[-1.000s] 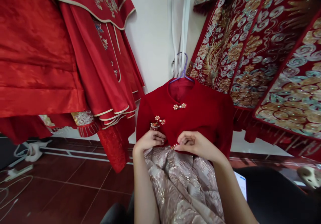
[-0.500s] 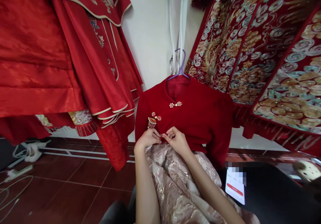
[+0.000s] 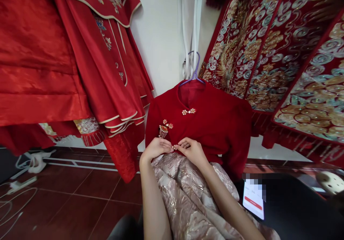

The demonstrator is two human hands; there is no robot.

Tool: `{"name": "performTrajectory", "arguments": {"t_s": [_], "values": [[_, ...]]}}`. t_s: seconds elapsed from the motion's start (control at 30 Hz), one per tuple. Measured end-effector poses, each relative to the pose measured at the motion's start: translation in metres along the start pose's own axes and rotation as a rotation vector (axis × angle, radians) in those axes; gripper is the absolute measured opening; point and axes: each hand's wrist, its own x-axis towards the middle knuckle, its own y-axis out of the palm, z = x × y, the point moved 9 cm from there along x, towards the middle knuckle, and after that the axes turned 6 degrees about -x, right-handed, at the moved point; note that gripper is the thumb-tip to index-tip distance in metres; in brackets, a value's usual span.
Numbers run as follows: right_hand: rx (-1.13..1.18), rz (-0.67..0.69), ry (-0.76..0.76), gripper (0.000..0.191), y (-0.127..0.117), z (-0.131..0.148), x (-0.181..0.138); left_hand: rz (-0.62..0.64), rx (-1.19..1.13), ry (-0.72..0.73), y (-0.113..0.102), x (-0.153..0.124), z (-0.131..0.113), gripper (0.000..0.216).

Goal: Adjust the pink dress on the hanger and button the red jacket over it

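Note:
A red velvet jacket (image 3: 204, 125) hangs in front of me on a purple hanger (image 3: 195, 76). Low on its front, a small beaded frog button (image 3: 174, 147) sits between my fingertips. My left hand (image 3: 158, 148) pinches its left side, fingers held together, and my right hand (image 3: 191, 150) grips the right side between thumb and finger. Fingers partly cover the button, so whether its halves are joined cannot be seen. Above my left hand are a fan-shaped tassel brooch (image 3: 162, 131) and another beaded fastener (image 3: 168, 124). A third beaded fastener (image 3: 189, 111) closes the collar.
Shiny beige-pink brocade fabric (image 3: 188, 200) spreads below my hands. Red garments (image 3: 102, 71) hang at left, and an embroidered gown (image 3: 268, 53) hangs at right. A lit phone (image 3: 253, 198) rests on a black surface (image 3: 292, 204). Cables (image 3: 20, 200) lie on the tiled floor at left.
My fingertips have drawn closer together around the button. My left hand and forearm have shifted slightly left, with the wrist lower.

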Motion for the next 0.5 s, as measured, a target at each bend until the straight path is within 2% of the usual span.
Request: {"name": "performTrajectory", "arguments": {"t_s": [0.2, 0.5], "values": [[-0.049, -0.086, 0.005, 0.018, 0.0005, -0.0019, -0.0017, -0.024, 0.028, 0.028, 0.001, 0.0006, -0.0028, 0.016], [-0.061, -0.089, 0.015, 0.02, 0.0013, 0.0004, -0.0028, -0.04, 0.079, -0.005, -0.0008, 0.002, 0.002, 0.017]]}}
